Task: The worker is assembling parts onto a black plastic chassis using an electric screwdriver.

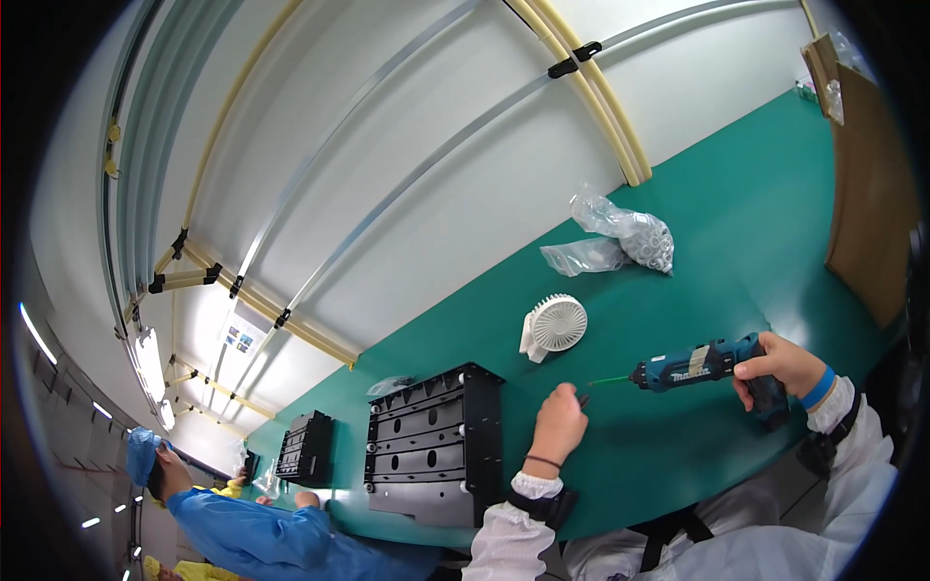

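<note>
My right hand (783, 368) is wrapped round the grip of a teal and black cordless screwdriver (690, 365). Its long green bit points left, toward my left hand (560, 426). The fingers of that hand are pinched together just short of the bit's tip; a small dark piece shows at the fingertips, too small to name. Left of my left hand, a black metal housing (426, 441) with oval holes and pale round parts along its edges rests on the green table (639, 455).
Beyond my hands are a white handheld fan (557, 322) and a clear bag of small metal rings (647, 242). A cardboard box (867, 184) stands at the far right. At left, a person in blue (252, 523) works near another black housing (304, 447). Yellow-framed wall panels back the table.
</note>
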Tool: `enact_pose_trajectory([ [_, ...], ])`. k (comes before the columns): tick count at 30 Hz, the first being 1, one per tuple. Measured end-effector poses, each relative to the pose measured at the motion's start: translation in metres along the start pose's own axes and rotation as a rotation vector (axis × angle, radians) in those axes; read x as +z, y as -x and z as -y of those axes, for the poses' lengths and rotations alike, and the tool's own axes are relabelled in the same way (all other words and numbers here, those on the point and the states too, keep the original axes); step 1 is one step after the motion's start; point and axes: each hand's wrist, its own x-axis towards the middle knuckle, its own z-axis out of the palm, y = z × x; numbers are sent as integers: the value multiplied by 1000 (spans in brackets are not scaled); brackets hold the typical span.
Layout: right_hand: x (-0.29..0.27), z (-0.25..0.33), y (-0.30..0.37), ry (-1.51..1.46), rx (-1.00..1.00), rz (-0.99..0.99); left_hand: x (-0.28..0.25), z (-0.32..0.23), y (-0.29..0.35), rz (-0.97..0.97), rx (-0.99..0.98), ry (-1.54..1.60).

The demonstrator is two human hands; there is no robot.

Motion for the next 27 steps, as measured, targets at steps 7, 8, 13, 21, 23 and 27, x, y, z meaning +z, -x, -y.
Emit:
enact_pose_trajectory([
  [7, -14, -13, 26, -120, -104, -151, 37, -58, -75, 17, 337, 235],
  [8, -15, -12, 27, -115, -113, -151, 42, -61, -80, 10, 343, 232],
  [13, -36, -22, 47, -293, -227, -418, 36, -70, -87, -179, 319, 276],
  [21, -61, -37, 42, -332, -199, -448, -27, 47, -71, -239, -396, 8],
  [23, -58, -36, 39, -322, -191, -456, -15, 81, -87, -119, -377, 98],
  [27, -61, -41, 36, -336, -165, -480, -3, 120, -112, 15, -297, 144],
])
